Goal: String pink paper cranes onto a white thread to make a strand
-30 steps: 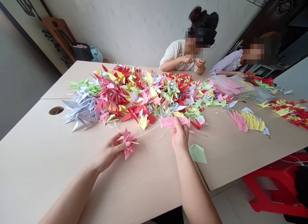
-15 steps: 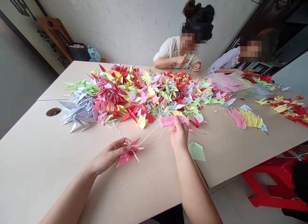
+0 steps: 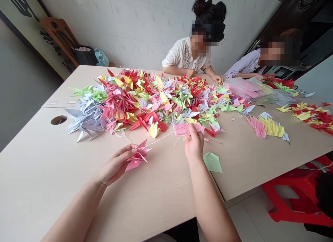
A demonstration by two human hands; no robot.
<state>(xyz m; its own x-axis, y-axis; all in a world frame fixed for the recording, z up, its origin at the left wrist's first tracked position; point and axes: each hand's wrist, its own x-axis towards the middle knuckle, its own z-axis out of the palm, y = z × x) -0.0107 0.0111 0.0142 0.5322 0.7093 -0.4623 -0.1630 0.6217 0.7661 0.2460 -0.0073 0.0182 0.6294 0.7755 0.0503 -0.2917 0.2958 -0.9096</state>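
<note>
My left hand (image 3: 118,163) is closed on pink paper cranes (image 3: 137,158), pinched between thumb and fingers just above the table. A white string (image 3: 159,138) runs from them up to a stack of folded pink paper cranes (image 3: 182,129). My right hand (image 3: 194,141) grips that stack at its right end, thumb on top. Behind both hands lies a big heap of folded paper cranes (image 3: 145,103) in red, pink, yellow, green and pale blue. A green piece of paper (image 3: 212,162) rests beside my right wrist.
A row of pink and yellow cranes (image 3: 270,127) lies to the right, near a clear plastic bag (image 3: 273,94). Two people (image 3: 186,56) sit across the table (image 3: 156,200). A round hole (image 3: 59,120) is at left; a red stool (image 3: 291,197) stands lower right.
My left hand has moved slightly up and left with the pink cranes, and the string lies flatter. My right hand stays nearly still. The person opposite has lowered their hands to the table.
</note>
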